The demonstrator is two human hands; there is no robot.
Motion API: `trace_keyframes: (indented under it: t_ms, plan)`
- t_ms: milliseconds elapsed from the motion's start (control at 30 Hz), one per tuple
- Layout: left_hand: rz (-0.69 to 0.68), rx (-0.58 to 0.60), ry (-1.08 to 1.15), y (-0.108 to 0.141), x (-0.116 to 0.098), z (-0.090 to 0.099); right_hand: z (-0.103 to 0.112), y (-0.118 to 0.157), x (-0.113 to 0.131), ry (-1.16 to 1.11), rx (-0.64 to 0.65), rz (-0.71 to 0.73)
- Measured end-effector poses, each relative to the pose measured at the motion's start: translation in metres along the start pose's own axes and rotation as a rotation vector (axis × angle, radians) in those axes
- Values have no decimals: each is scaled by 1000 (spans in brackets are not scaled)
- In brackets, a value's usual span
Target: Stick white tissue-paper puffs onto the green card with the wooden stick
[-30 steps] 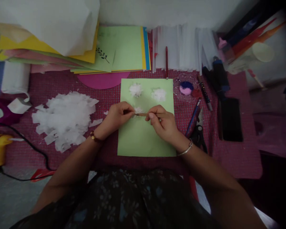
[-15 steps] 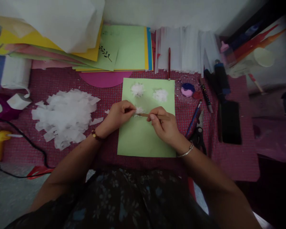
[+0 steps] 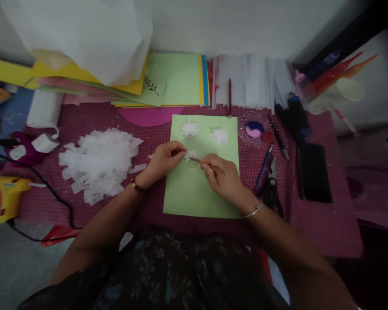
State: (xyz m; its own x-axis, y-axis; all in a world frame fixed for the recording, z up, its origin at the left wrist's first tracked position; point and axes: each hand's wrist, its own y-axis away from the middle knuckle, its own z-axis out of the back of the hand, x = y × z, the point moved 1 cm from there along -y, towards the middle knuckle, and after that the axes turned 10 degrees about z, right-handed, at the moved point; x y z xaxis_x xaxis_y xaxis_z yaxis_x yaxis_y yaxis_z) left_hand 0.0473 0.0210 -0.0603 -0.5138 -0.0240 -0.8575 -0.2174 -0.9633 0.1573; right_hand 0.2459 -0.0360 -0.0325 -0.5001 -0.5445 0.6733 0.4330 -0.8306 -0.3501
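Note:
A light green sheet of paper [image 3: 197,193] lies in front of me with three white paper tufts on it. My right hand [image 3: 223,176] grips a thin brown stick [image 3: 196,160], whose tip touches the lowest tuft [image 3: 192,155]. At that tuft's left edge is my left hand [image 3: 165,158], thumb and fingertips pinched together; whatever is between them is too small to make out. The other two tufts, one upper left [image 3: 190,128] and one upper right [image 3: 220,136], stand apart near the sheet's top. Left of my left hand rests a heap of white paper pieces [image 3: 98,163].
A yellow glue gun [image 3: 11,193] with a black cord sits far left. Coloured paper [image 3: 181,79] and white strips [image 3: 248,82] line the back. On the right are a paint palette [image 3: 255,129], a blue brush [image 3: 263,167], scissors [image 3: 271,191] and a black phone [image 3: 316,172].
The view has shifted, so the table appears lower and slightly to the right. The stick has tilted more, its tip still at the lowest tuft, and my left fingertips have drawn slightly away from it.

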Motion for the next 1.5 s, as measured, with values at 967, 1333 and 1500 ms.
trace_keyframes:
  t_ms: [967, 1333, 1500]
  plan:
    - [100, -165, 94, 12, -35, 99, 7, -8, -27, -780, -330, -476]
    - [188, 243, 259, -2, -24, 47, -1, -10, -33, -701, -253, -465]
    - [158, 408, 157, -5, -16, 46, -2, -11, -33, -691, -301, -439]
